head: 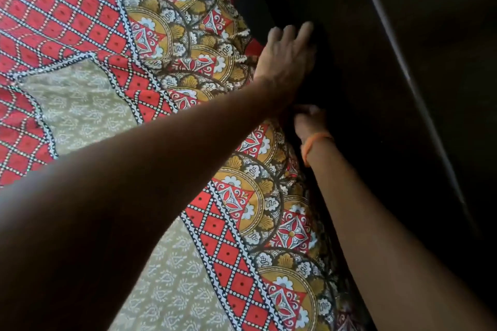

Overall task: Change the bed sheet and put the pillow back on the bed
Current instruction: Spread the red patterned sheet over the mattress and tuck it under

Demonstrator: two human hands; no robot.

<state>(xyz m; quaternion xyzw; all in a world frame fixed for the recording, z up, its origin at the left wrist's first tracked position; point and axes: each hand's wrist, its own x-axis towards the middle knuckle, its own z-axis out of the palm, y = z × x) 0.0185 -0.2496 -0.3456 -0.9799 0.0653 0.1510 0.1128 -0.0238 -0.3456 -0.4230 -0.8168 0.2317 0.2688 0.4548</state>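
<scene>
Head view, bed sheet (166, 105) edge beneath left hand (285, 59), right hand (309, 121) fingers perhaps tucking it.

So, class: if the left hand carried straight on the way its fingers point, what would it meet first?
Most likely the dark panel beside the bed. The left hand reaches past the bed sheet edge, fingers extended towards that surface. Depth is unclear in the shadow; they may already touch it.

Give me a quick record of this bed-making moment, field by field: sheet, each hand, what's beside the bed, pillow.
sheet: red, mustard and beige patterned cotton bed sheet, spread over the bed, its medallion border along the right edge
left hand: fingers straight, at the sheet's edge by the gap
right hand: orange wristband, fingers reach down into the dark gap; grip hidden
beside bed: dark wooden panel
pillow: not in view
</scene>
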